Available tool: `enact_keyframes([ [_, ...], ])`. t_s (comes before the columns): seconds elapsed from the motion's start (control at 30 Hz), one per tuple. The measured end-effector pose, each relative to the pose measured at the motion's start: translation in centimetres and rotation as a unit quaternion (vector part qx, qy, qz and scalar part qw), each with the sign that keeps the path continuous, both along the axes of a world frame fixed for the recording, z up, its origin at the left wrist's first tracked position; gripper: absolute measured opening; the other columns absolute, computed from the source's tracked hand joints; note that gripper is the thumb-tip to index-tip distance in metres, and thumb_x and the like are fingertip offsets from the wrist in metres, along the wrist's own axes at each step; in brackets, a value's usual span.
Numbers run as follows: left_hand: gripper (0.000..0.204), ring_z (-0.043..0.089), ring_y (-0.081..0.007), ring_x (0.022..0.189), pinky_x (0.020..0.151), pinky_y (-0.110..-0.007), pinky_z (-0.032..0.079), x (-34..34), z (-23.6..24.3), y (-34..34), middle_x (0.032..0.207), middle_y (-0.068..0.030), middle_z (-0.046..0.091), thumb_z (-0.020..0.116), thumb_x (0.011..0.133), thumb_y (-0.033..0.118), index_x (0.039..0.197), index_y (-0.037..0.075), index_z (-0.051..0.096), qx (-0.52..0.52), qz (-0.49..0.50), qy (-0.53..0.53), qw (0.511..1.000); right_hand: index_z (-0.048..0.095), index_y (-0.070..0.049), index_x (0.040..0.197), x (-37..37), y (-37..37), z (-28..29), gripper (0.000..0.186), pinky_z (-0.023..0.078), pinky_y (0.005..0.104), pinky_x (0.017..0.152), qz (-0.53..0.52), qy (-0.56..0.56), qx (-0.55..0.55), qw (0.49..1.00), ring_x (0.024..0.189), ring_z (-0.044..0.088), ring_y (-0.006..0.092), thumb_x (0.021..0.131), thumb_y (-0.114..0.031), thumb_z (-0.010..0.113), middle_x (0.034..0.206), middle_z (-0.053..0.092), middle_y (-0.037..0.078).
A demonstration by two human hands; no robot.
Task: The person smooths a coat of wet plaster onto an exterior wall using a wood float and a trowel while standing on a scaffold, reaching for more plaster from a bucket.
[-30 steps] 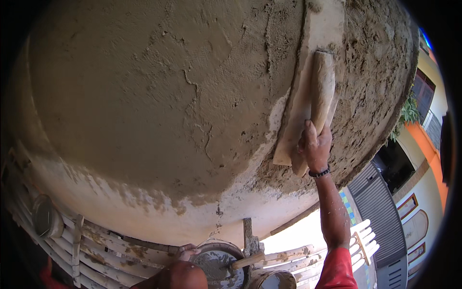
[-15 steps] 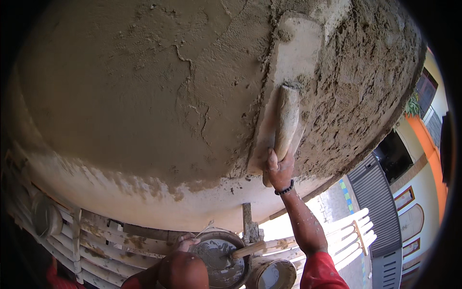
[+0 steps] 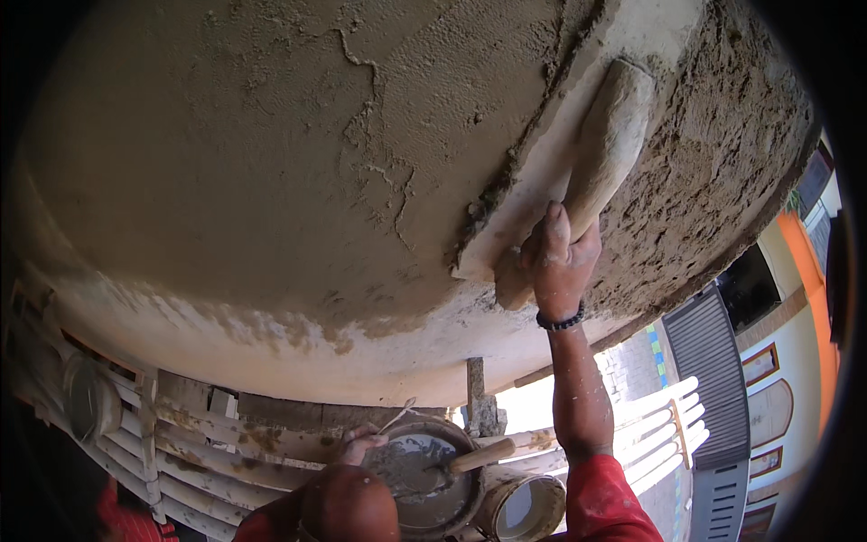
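My right hand [image 3: 564, 262] is closed round the lower end of a plastering trowel [image 3: 610, 135] with a thick wooden handle. Its long flat blade lies slanted against wet grey plaster [image 3: 244, 199] on a curved wall, along the edge between a smoother area and a rough one [image 3: 713, 172]. Low in the picture, my left hand [image 3: 358, 444] is at the rim of a round bucket [image 3: 471, 488], its fingers on a thin pale strip [image 3: 397, 415]. Grey, wet mix fills that bucket, with a wooden-handled tool [image 3: 483, 454] standing in it. A rounded bare knee partly hides my left arm.
A smaller bucket [image 3: 558, 510] with pale liquid stands right of the mix. Bamboo slats [image 3: 226, 470] run below the wall, with another container [image 3: 86, 397] at far left. A short post [image 3: 479, 397] rises behind the buckets. Beyond are a grey gate [image 3: 709, 370] and house fronts.
The trowel has moved up and right along the plaster, and its blade is tilted further to the right. My left hand has stayed at the bucket; the thin strip there points up more.
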State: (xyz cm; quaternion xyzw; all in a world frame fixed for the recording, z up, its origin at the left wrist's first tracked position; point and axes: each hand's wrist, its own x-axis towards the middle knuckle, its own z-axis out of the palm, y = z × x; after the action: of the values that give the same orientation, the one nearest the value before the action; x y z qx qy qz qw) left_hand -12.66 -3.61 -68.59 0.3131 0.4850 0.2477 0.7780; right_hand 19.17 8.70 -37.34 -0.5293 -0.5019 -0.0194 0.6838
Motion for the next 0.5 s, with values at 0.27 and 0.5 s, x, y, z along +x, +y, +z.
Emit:
enact_keyframes([
  [0.27,0.016,0.056,-0.0092,0.084,0.085,-0.026,0.039,1.3,0.5,2.0,0.081,0.0019,0.063,0.074,0.072,0.011,0.086,0.008,0.066,0.029,0.001,-0.026,0.999,0.05,0.003,0.105,0.3,1.2,-10.5,0.039,0.045,0.0327,0.057,0.004,0.023,-0.051,0.998,0.061,0.055,0.0223,0.09,-0.032,0.059,0.072,0.056,0.012],
  [0.5,0.017,0.056,-0.0091,0.084,0.085,-0.027,0.039,1.5,0.9,1.7,0.081,0.0017,0.063,0.074,0.072,0.011,0.086,0.007,0.066,0.029,-0.004,-0.033,0.999,0.043,-0.009,0.089,1.8,-1.0,12.8,0.025,0.039,0.0271,0.037,0.061,0.097,0.039,0.993,0.043,0.044,0.0101,0.095,-0.031,0.053,0.058,0.043,0.0],
])
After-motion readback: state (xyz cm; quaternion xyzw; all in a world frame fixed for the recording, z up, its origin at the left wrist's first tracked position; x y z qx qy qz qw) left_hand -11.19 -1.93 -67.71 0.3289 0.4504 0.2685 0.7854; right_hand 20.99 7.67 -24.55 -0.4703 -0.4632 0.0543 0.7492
